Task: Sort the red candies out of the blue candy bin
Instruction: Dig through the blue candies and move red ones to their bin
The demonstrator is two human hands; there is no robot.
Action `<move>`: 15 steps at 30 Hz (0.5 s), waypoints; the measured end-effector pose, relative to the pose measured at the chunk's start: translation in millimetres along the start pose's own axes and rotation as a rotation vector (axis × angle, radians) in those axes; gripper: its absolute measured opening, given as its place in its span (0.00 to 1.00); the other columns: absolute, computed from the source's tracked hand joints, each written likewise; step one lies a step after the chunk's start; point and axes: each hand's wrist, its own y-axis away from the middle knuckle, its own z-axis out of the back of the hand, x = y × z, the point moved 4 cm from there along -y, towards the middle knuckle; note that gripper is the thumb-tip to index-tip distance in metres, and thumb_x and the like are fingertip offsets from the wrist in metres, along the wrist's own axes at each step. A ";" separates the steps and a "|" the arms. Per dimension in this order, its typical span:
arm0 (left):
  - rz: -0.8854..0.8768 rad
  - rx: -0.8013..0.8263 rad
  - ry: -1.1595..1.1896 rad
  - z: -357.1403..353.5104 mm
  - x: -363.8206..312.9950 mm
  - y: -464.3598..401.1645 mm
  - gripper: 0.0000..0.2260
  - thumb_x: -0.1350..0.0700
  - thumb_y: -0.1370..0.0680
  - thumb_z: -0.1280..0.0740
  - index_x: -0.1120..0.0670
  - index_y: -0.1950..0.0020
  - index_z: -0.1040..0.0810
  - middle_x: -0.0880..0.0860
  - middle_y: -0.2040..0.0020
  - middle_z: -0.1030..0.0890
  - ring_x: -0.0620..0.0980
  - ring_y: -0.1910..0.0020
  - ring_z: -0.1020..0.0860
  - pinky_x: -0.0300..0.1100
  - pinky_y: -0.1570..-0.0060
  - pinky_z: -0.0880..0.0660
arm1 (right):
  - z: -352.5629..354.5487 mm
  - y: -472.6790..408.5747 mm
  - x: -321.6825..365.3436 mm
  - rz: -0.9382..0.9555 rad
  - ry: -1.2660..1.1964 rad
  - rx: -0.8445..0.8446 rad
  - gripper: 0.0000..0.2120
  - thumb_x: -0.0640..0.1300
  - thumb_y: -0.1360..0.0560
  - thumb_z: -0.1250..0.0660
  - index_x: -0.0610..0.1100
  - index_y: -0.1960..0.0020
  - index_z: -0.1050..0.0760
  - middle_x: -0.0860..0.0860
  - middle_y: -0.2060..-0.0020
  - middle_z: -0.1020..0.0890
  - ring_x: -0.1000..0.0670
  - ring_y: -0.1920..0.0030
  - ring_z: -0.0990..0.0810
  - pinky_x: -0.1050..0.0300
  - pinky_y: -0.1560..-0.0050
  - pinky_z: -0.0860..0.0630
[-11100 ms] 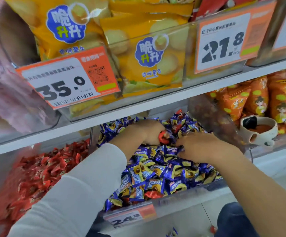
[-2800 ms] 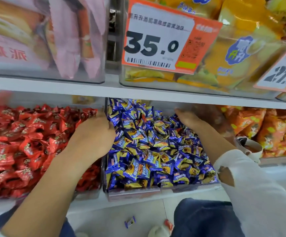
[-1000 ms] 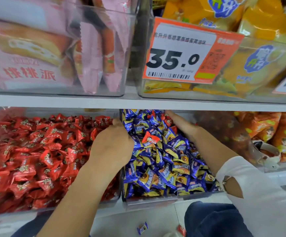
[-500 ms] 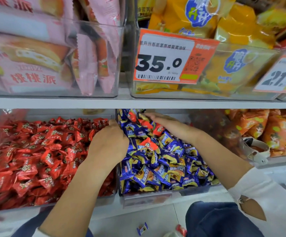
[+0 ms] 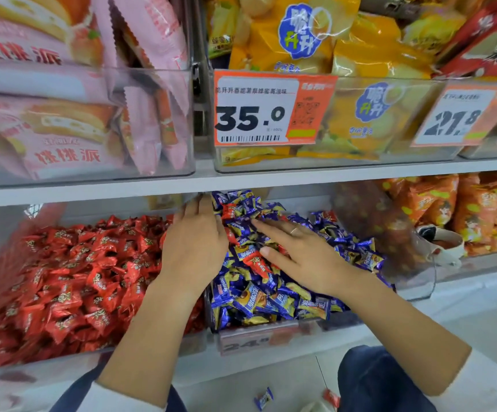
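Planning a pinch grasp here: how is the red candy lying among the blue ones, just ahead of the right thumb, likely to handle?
The red candy looks small, so probably light. Its glossy wrapper with crimped ends may feel slippery yet give a pinchable tab. It lies loose on the heaped blue candies, so a push would likely slide it or bury it rather than roll it.
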 end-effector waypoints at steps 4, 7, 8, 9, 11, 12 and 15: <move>-0.160 -0.007 -0.039 -0.6 -20.3 -12.9 0.21 0.63 0.23 0.41 0.57 0.29 0.32 0.58 0.34 0.26 0.57 0.35 0.31 0.48 0.37 0.34 | 18.2 10.8 -12.6 -0.119 -0.281 0.018 0.24 0.60 0.22 0.50 0.60 0.26 0.43 0.53 0.29 0.33 0.51 0.30 0.34 0.61 0.37 0.39; -0.154 0.074 -0.126 -6.8 -31.4 -23.7 0.21 0.62 0.22 0.41 0.54 0.29 0.33 0.58 0.40 0.23 0.59 0.42 0.26 0.50 0.52 0.28 | 31.4 17.0 -29.8 -0.175 -0.344 -0.011 0.20 0.55 0.20 0.45 0.58 0.29 0.35 0.52 0.37 0.24 0.56 0.45 0.23 0.61 0.44 0.32; -0.165 0.099 -0.170 -10.9 -33.0 -27.1 0.20 0.61 0.22 0.41 0.54 0.29 0.33 0.58 0.42 0.22 0.59 0.43 0.25 0.49 0.54 0.27 | 33.6 18.6 -35.3 -0.182 -0.344 -0.017 0.18 0.53 0.20 0.43 0.59 0.31 0.33 0.53 0.39 0.23 0.58 0.49 0.22 0.60 0.45 0.29; -0.173 0.126 -0.208 -14.5 -33.1 -29.7 0.19 0.61 0.22 0.40 0.54 0.30 0.33 0.58 0.43 0.21 0.58 0.45 0.24 0.49 0.55 0.27 | 35.5 20.3 -39.0 -0.186 -0.356 -0.026 0.16 0.51 0.20 0.41 0.60 0.33 0.32 0.54 0.39 0.22 0.58 0.49 0.21 0.60 0.44 0.28; -0.172 0.177 -0.222 -19.2 -30.2 -32.4 0.18 0.61 0.22 0.39 0.52 0.33 0.29 0.57 0.44 0.21 0.56 0.48 0.22 0.49 0.54 0.26 | 37.8 22.5 -45.9 -0.201 -0.359 -0.034 0.17 0.44 0.21 0.39 0.57 0.34 0.29 0.54 0.40 0.21 0.56 0.42 0.23 0.64 0.39 0.30; -0.169 0.198 -0.194 -20.3 -28.5 -32.8 0.16 0.61 0.22 0.38 0.51 0.35 0.26 0.56 0.44 0.21 0.55 0.50 0.21 0.48 0.53 0.25 | 37.9 22.7 -48.3 -0.204 -0.330 -0.035 0.17 0.43 0.21 0.38 0.55 0.34 0.28 0.55 0.40 0.21 0.56 0.40 0.24 0.65 0.39 0.31; -0.150 0.226 -0.044 -14.3 -25.4 -29.2 0.11 0.58 0.22 0.36 0.50 0.40 0.22 0.51 0.47 0.20 0.48 0.52 0.23 0.40 0.51 0.28 | 35.8 20.8 -50.7 -0.173 -0.230 -0.037 0.18 0.46 0.22 0.36 0.55 0.33 0.28 0.55 0.41 0.21 0.56 0.40 0.24 0.65 0.43 0.31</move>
